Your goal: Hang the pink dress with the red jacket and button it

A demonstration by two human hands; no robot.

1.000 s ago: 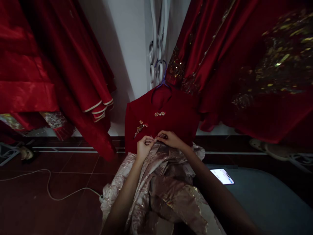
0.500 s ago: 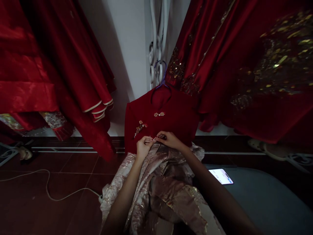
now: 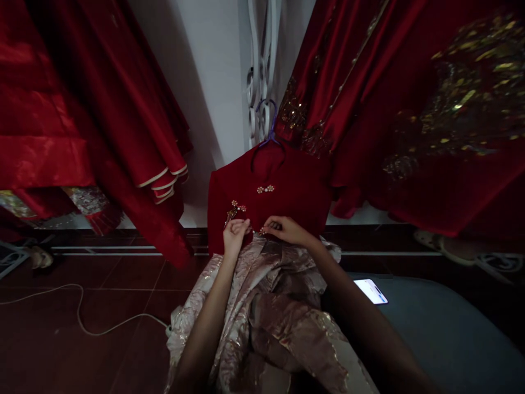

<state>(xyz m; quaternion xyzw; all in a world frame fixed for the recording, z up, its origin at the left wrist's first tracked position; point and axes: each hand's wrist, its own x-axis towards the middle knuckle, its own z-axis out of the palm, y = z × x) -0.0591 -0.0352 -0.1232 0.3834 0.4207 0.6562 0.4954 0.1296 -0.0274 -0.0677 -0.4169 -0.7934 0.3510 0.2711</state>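
A dark red jacket [image 3: 301, 189] hangs from a purple hanger [image 3: 270, 131] in front of me. A pearl-and-gold clasp [image 3: 266, 189] sits below its neckline, and a brooch with dangling parts [image 3: 237, 208] is on its left side. My right hand [image 3: 288, 230] pinches a small beaded clasp [image 3: 261, 232] low on the jacket front. Just left of it, my left hand [image 3: 235, 234] is raised, thumb and fingertips together; whatever they hold is too small to make out. Shiny pinkish-beige patterned cloth [image 3: 241, 306] lies beneath my forearms.
Red garments [image 3: 135, 109] hang on the left, and sequined red ones [image 3: 463, 109] on the right. A lit phone [image 3: 371, 291] lies on a grey-green surface [image 3: 443, 328] at right. A white cable [image 3: 82, 312] runs over the tiled floor. White scrolled metalwork [image 3: 262, 60] stands behind the hanger.
My left hand has moved up and left, away from the beaded clasp, opening a gap between my hands. My right hand stays at the clasp. The view has shifted slightly.
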